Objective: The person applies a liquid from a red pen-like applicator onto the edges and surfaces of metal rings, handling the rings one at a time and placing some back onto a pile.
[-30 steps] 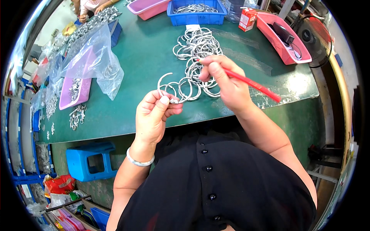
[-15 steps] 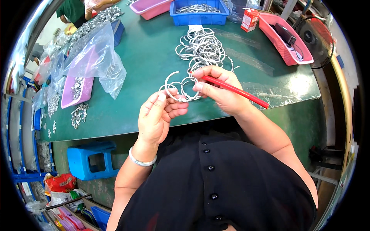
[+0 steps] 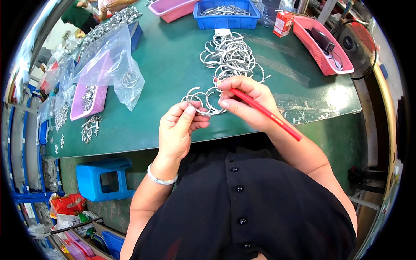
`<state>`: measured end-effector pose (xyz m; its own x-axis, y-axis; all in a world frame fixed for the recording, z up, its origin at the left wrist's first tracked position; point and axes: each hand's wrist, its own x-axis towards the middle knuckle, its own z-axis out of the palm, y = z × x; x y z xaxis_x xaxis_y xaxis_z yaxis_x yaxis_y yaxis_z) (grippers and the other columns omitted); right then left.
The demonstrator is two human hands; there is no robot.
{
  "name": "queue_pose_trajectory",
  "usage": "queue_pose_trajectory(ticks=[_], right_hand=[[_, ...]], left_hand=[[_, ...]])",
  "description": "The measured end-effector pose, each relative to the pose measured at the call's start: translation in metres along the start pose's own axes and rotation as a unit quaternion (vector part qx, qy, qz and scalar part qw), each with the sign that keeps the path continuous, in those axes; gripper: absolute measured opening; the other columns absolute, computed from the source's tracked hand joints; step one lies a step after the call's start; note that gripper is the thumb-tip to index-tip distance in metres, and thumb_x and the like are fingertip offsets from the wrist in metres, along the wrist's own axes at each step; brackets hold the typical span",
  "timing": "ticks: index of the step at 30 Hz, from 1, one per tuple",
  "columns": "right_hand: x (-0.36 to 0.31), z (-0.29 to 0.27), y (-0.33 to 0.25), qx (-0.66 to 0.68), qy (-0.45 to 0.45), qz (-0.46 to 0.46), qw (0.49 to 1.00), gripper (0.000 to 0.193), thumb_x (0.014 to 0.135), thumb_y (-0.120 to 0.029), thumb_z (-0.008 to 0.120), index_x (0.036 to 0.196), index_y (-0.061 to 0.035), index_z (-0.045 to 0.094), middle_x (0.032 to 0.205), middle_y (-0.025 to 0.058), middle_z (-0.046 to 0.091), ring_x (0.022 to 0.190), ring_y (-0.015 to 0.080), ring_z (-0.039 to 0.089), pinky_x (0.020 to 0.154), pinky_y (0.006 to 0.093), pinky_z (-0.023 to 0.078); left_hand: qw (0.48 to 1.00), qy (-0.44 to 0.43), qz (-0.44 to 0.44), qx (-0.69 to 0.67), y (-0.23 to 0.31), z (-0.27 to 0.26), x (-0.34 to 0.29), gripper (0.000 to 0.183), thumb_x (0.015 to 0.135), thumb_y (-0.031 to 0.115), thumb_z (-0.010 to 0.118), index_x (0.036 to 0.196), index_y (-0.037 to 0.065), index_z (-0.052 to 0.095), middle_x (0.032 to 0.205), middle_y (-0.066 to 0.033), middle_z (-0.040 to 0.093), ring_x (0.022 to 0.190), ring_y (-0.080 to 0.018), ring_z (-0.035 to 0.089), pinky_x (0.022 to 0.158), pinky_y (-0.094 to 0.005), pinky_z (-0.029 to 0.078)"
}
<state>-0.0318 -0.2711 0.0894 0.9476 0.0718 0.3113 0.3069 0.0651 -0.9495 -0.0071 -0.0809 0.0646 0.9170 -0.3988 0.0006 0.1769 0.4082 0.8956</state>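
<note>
1. Open metal ring (image 3: 188, 96), silver, approx. C-shaped: sitting over the near edge of the green table (image 3: 160, 78), in the L hand; taking it as clock centre. More rings are crowding close at 3 o'clock, poss. linked, can't tell.
2. Handling (my est.): prob. light, stiff, smooth, a bit slippery; not fragile, but apt to snag on neighbours. Best hold: thumb + index on the arc, away from the open end.
3. L hand (image 3: 175, 128), 7 o'clock: thumb is closing on fingers, pinching the ring low; other fingers are curling loosely.
4. R hand (image 3: 255, 104), 3 o'clock: half-curled, carrying a red pencil (image 3: 281, 122) across the palm side of the thumb web; thumb + index are standing apart beside the rings, contact unclear.
5. Ring heap (image 3: 232, 54) is lying at 1–2 o'clock; blue tray (image 3: 227, 23) w/ metal pcs beyond, 1 o'clock.
6. Red drink carton (image 3: 283, 24), 2 o'clock, is standing nr. a pink basket (image 3: 313, 51).
7. Clear plastic bag (image 3: 123, 65), 10 o'clock, is draping over a pink tray (image 3: 100, 102), 9 o'clock.
</note>
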Motion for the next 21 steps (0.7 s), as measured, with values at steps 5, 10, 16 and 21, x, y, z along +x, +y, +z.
queue_pose_trajectory(ticks=[5,10,16,21], right_hand=[[-0.006,0.005,-0.001,-0.107,-0.043,-0.145,0.983,0.032,0.071,0.002,0.064,0.102,-0.0025,0.055,0.079,0.0045,0.058,0.072,0.01,0.056,0.067,0.0231,0.045],[-0.008,0.013,-0.008,-0.096,-0.062,-0.149,0.982,0.036,0.071,0.003,0.064,0.106,-0.0025,0.056,0.08,0.0066,0.058,0.073,0.0136,0.058,0.069,0.0246,0.046],[-0.006,0.015,-0.009,-0.14,-0.067,-0.184,0.97,0.037,0.069,0.006,0.064,0.104,-0.0016,0.053,0.08,0.0076,0.058,0.071,0.0143,0.057,0.066,0.026,0.046],[-0.006,0.016,-0.009,-0.149,-0.056,-0.183,0.97,0.033,0.07,0.002,0.065,0.102,-0.0017,0.056,0.079,0.0074,0.059,0.071,0.016,0.058,0.065,0.0262,0.046]], left_hand=[[0.999,-0.004,0.024,-0.038,-0.007,-0.002,0.002,0.019,0.089,0.011,0.048,0.101,-0.001,0.055,0.089,-0.0103,0.061,0.075,-0.0167,0.061,0.068,-0.0283,0.053],[0.998,-0.014,0.031,-0.059,-0.01,-0.004,0.002,0.02,0.089,0.012,0.048,0.103,-0.001,0.055,0.09,-0.0099,0.06,0.076,-0.0159,0.061,0.068,-0.0282,0.053],[0.997,-0.011,0.007,-0.074,-0.01,-0.006,0.003,0.02,0.089,0.012,0.048,0.102,-0.001,0.055,0.088,-0.0094,0.06,0.075,-0.0156,0.06,0.068,-0.0278,0.053],[0.994,0.005,-0.045,-0.101,-0.007,-0.006,0.004,0.018,0.087,0.016,0.052,0.097,0.001,0.055,0.08,-0.0068,0.059,0.068,-0.0145,0.058,0.06,-0.0256,0.049]])
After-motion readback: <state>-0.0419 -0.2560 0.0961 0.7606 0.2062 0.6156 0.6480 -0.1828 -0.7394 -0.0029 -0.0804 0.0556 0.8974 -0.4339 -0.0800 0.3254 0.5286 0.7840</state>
